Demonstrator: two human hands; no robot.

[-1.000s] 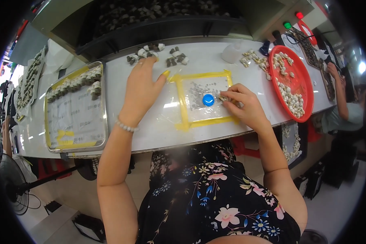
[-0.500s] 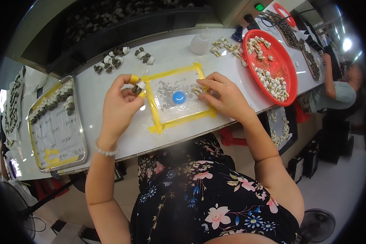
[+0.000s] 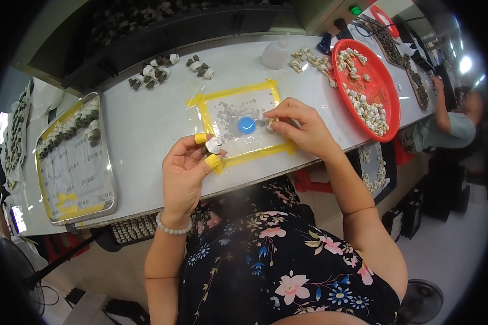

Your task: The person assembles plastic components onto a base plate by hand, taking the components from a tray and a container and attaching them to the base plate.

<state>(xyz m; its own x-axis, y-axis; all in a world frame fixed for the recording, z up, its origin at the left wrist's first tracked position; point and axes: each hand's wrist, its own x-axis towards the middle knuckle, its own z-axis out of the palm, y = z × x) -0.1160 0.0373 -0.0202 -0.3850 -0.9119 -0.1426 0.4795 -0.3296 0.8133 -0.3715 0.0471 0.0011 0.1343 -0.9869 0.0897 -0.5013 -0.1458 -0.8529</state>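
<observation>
My left hand [image 3: 187, 168] has yellow tape on its thumb and index finger. Between those fingertips it pinches a small white figurine piece [image 3: 214, 144], held over the near left corner of the work mat. My right hand [image 3: 303, 127] is closed in a pinch on a small cream-and-white piece [image 3: 271, 124], mostly hidden by the fingers. A clear work mat [image 3: 238, 150] bordered with yellow tape lies under both hands. On it sits a round blue cap [image 3: 246, 125] among grey spots, just left of my right fingertips.
Left stands a metal tray [image 3: 112, 179] with rows of white-and-dark pieces. Similar dark pieces [image 3: 149, 76] lie at the back. On the right are a red basin [image 3: 358, 81] of white pieces, loose cream pieces [image 3: 309, 57] and a translucent bottle [image 3: 275, 54]. A co-worker [image 3: 458, 124] sits far right.
My left hand has moved right and nearer to me, and the piece in it now shows its white side. My right hand stays by the blue cap, still pinching. The view has shifted slightly.
</observation>
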